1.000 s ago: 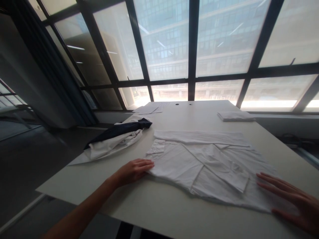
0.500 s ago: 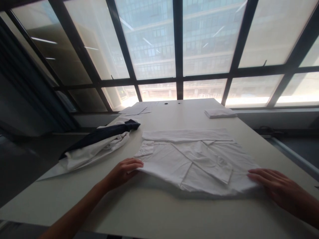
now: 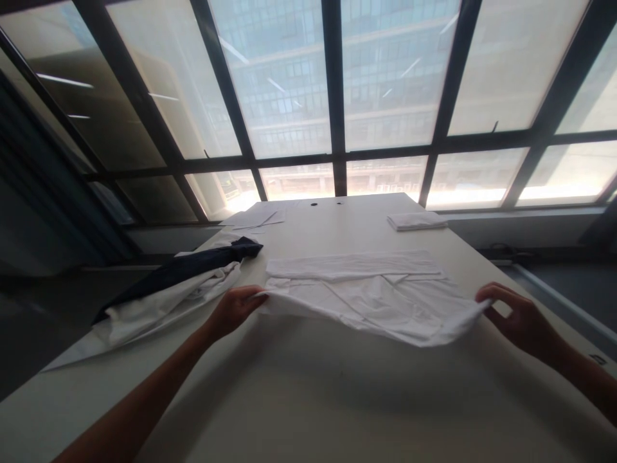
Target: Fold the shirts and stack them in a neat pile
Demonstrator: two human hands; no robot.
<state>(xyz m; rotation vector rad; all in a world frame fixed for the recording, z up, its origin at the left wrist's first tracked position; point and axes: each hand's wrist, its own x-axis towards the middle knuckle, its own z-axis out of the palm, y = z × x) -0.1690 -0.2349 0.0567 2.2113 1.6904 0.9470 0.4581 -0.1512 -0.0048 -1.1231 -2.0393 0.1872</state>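
Note:
A white shirt (image 3: 351, 299), partly folded, lies across the table in front of me. Its near edge is lifted off the tabletop and sags in the middle. At the left corner of that edge, my left hand (image 3: 237, 311) pinches the cloth between thumb and fingers. My right hand (image 3: 513, 315) grips the opposite corner, thumb and fingertips closed on the fabric. The shirt's far part stays flat on the table, showing a straight folded strip.
The white table (image 3: 337, 405) stretches toward tall windows. On its left lie a dark garment (image 3: 178, 273) and rumpled white clothing (image 3: 164, 308). Paper sheets (image 3: 255, 219) sit at the far left, a folded white cloth (image 3: 417, 222) at the far right.
Both hands have raised the shirt's near edge off the table and moved it away from me. The right hand has closed on its corner. The view has shifted slightly.

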